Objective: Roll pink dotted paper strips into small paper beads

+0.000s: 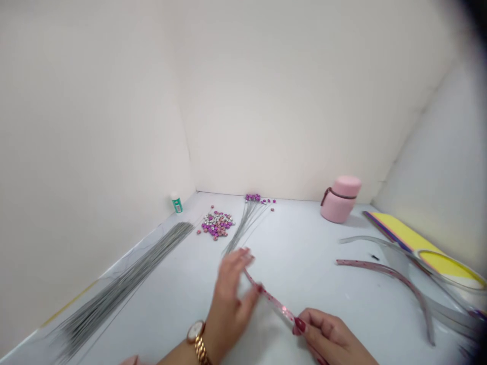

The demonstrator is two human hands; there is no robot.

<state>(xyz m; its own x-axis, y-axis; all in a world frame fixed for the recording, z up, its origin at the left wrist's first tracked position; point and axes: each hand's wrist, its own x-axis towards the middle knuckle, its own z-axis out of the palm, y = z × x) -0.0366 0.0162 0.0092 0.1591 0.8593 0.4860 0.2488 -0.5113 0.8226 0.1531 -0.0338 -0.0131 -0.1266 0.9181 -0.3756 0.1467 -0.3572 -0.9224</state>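
My right hand [327, 334] pinches the near end of a narrow pink speckled strip [280, 307] between thumb and fingers. The strip slants up and left above the white table. My left hand [232, 294], with a gold watch [196, 331] on the wrist, is slightly blurred. Its fingers are apart around the strip's far part, and the thumb tip is at the strip; whether it presses on it I cannot tell. Just beyond the left fingertips lies a bunch of thin grey wires [243, 223] with purple pieces [252, 197] at their far ends.
Long grey wires [125, 284] lie at left, near a pile of purple, pink and silver beads [216, 225] and a small green-white bottle [177, 203]. At right are a pink flask [340, 199], a curved pinkish tube [395, 274], clear tubing [452, 280] and yellow sheets [403, 230]. Walls enclose the table.
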